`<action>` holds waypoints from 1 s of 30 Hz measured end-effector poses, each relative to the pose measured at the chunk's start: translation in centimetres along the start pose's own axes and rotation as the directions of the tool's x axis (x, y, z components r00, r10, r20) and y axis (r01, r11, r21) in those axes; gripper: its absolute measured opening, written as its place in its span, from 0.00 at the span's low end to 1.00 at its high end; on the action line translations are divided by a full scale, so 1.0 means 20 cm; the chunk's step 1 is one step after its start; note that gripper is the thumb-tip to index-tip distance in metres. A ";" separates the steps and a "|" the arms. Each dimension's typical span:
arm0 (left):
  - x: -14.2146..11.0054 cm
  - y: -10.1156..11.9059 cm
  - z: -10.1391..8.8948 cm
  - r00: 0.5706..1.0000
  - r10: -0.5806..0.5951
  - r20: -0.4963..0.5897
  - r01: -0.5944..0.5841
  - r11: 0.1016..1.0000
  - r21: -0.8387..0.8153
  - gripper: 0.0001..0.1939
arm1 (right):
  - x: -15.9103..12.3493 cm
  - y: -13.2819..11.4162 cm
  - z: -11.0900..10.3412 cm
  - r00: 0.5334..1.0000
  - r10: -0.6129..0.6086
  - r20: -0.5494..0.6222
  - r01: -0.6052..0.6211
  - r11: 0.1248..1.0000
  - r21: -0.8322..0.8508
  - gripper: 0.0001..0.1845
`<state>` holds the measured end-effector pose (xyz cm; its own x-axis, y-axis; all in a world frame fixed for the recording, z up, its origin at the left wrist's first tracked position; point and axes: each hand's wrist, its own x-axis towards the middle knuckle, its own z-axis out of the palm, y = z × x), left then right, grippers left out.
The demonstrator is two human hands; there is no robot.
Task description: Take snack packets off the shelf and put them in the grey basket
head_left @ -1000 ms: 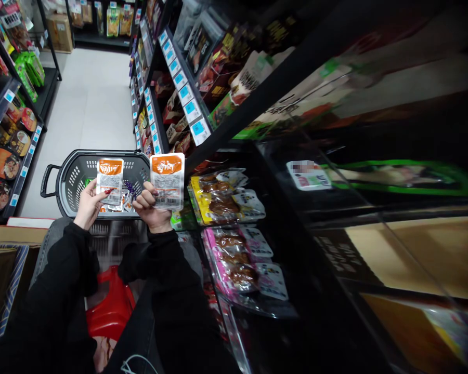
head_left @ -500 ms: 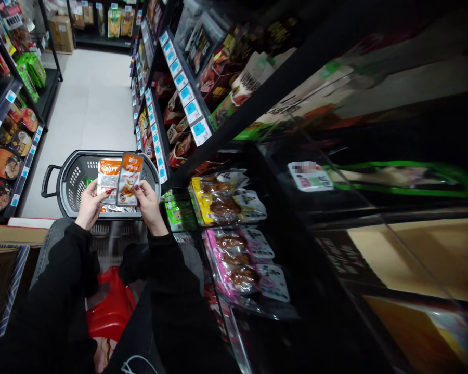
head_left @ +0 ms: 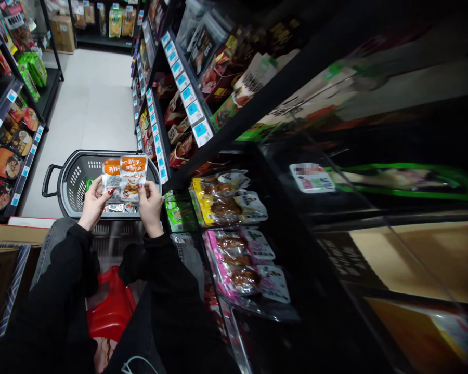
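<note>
My left hand (head_left: 92, 201) pinches a small white packet with an orange top (head_left: 111, 174). My right hand (head_left: 150, 200) grips a second orange-topped packet (head_left: 132, 177), its printed front turned toward me and overlapping the first one. Both packets are held together over a dark grey shopping basket (head_left: 70, 179) that stands on the floor in front of me with more packets inside. Black sleeves cover both arms.
Dark shelves on the right carry yellow snack packs (head_left: 222, 200), pink packs (head_left: 237, 259) and blue price tags (head_left: 190, 109). Another shelf with bowls (head_left: 3, 161) lines the left. A red stool (head_left: 109, 306) sits under me. The tiled aisle (head_left: 97, 98) runs ahead.
My right hand swung its packet leftward from beside the shelf, turned it front-side up and brought it against the left packet. The left hand stayed nearly still.
</note>
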<state>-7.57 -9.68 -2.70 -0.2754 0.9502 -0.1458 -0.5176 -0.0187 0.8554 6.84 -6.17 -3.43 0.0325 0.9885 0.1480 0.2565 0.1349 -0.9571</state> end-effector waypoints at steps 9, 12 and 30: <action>0.03 -0.07 -0.03 0.992 0.078 0.096 -0.087 0.992 0.092 0.43 | -0.08 -0.04 -0.02 0.873 -0.458 -0.168 0.287 0.760 -0.583 0.13; 0.02 -0.09 -0.02 0.989 0.091 0.115 -0.103 0.989 0.106 0.41 | -0.13 -0.07 0.00 0.714 -0.697 0.065 0.498 0.439 -0.748 0.08; 0.03 -0.05 -0.02 0.995 0.051 0.087 -0.055 0.998 0.037 0.20 | -0.02 0.01 0.03 0.974 -0.046 0.222 0.022 0.994 0.110 0.20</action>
<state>-7.52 -9.28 -3.78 -0.2303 0.9714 -0.0583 -0.4716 -0.0591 0.8799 6.26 -6.41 -3.80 -0.1947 0.9718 0.1328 0.1489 0.1631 -0.9753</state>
